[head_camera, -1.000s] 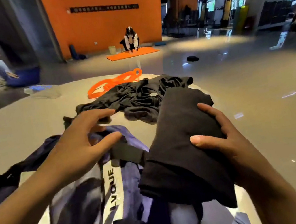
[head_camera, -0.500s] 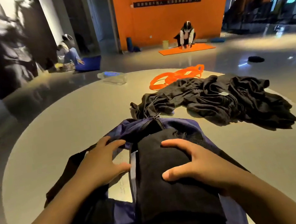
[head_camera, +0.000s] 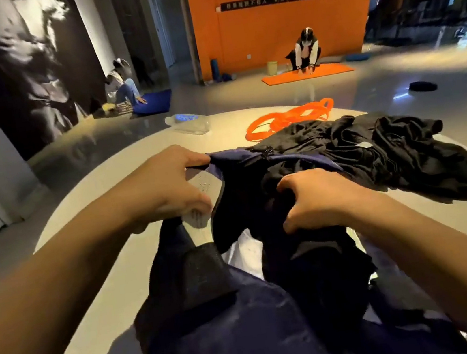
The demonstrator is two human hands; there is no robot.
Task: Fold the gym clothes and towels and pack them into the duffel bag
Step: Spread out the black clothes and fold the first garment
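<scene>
Duffel bag (head_camera: pixel 218 324), navy, lies open on the round pale table (head_camera: pixel 80 217) at the near edge; left hand (head_camera: pixel 167 186) grips its rim, right hand (head_camera: pixel 317 197) curls into a folded black garment (head_camera: pixel 248 205) seated in the opening. Unfolded black clothes (head_camera: pixel 399 158) lie heaped just beyond, with orange bands (head_camera: pixel 287 118) and a plastic bottle (head_camera: pixel 188 123) farther back.

A dark blue duffel bag (head_camera: pixel 233 328) with a white patch is seen. Black clothes (head_camera: pixel 390 159) and orange bands (head_camera: pixel 287 118) are laid on the pale grey worktop (head_camera: pixel 102 202).
</scene>
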